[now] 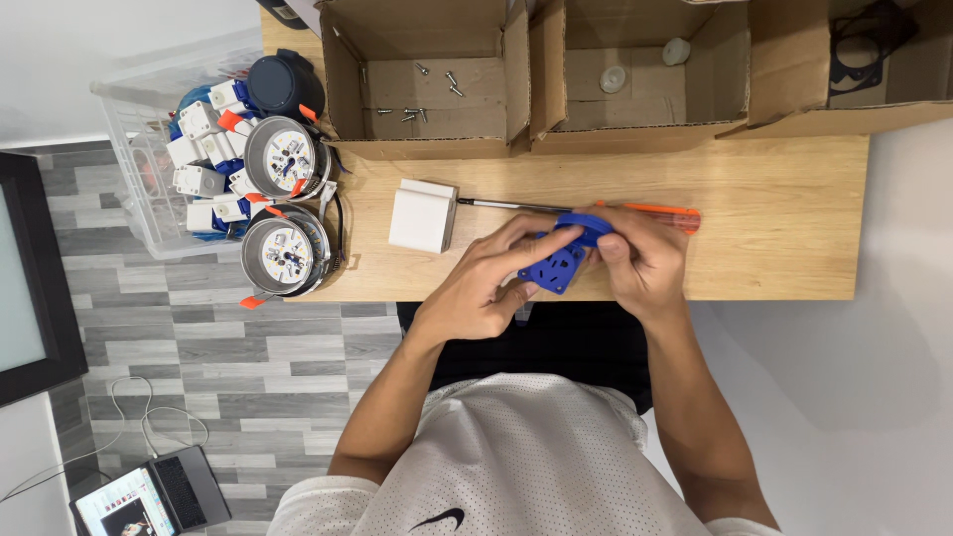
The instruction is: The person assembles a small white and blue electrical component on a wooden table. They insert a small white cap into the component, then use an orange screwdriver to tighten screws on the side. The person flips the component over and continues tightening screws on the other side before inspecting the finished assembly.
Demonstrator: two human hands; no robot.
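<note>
Blue plastic part (558, 260): squarish body with small holes in its face and a rounded blue cap at its 1 o'clock end; long axis runs roughly 7 to 1 o'clock; held just above the front edge of the wooden counter (774, 218), near its middle. Left hand (484, 283): fingers (516, 238) curled narrowly around the part's 9 o'clock side, gripping it. Right hand (640, 260): fingers closed on the 3 o'clock side, thumb (612, 248) pressed on the rounded cap. Screwdriver (556, 207): steel shaft and orange handle, lying on the counter at 12 o'clock of the hands, tip pointing to 9 o'clock, handle partly hidden behind the right hand. White rectangular block (423, 214): at 9 o'clock of the part, just beside the screwdriver tip. Two round metal light fittings (286, 203): at the counter's 9 o'clock end, orange clips showing. Clear plastic bin (149, 159): beyond them, holding white and blue parts. Cardboard boxes: along the 12 o'clock edge; one holds loose screws (422, 94), the next two white round caps (645, 65). Laptop (149, 491): on the floor at 8 o'clock.
</note>
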